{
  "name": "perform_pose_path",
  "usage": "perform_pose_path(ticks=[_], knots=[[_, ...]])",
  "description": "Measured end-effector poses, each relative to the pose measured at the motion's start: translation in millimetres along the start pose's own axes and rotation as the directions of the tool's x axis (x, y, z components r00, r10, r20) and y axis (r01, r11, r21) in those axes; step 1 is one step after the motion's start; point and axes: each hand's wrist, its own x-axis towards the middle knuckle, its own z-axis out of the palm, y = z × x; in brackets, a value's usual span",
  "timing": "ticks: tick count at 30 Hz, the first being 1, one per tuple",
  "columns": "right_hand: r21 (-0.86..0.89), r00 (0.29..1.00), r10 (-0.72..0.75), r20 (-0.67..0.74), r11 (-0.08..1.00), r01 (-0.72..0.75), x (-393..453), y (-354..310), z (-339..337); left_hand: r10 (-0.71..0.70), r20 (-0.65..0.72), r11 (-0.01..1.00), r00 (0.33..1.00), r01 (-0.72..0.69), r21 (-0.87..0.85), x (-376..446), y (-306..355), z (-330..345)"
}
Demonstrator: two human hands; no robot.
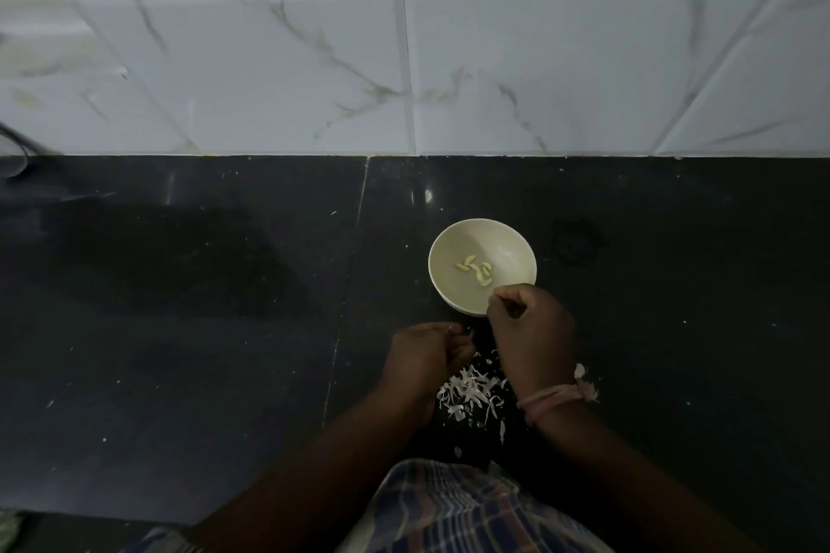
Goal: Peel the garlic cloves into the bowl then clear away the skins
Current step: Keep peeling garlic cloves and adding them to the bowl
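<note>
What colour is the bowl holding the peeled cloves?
Off-white, pale cream bowl; seen in the head view.

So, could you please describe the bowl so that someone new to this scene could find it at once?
On the dark countertop, below the white marbled wall tiles, a small white bowl sits just beyond the right hand. It is the only dish there, with pale peeled garlic cloves inside, unlike the loose skins scattered nearer the person.
</note>
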Motion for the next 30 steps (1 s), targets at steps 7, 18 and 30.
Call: perform_pose_path(ticks=[7, 18, 30], knots=[[0.144, 0.891, -0.339, 0.302, 0.940, 0.309, -57.8, 17.1, 5.1, -0.186, 0.086, 0.980, 0.979, 0.192, -0.057, -16.6, -2.1, 0.6], [0.026, 0.879, -0.260, 0.399, 0.962, 0.273, -82.0, 12.2, 2.7, -0.140, 0.057, 0.989, 0.989, 0.142, -0.033, -37.0, -1.8, -8.7], [-0.070, 0.852, -0.267, 0.451, 0.941, 0.332, -85.0, 33.1, 4.6, -0.142, 0.151, 0.983, 0.978, 0.158, -0.097, -42.2, -16.2, 13.0]])
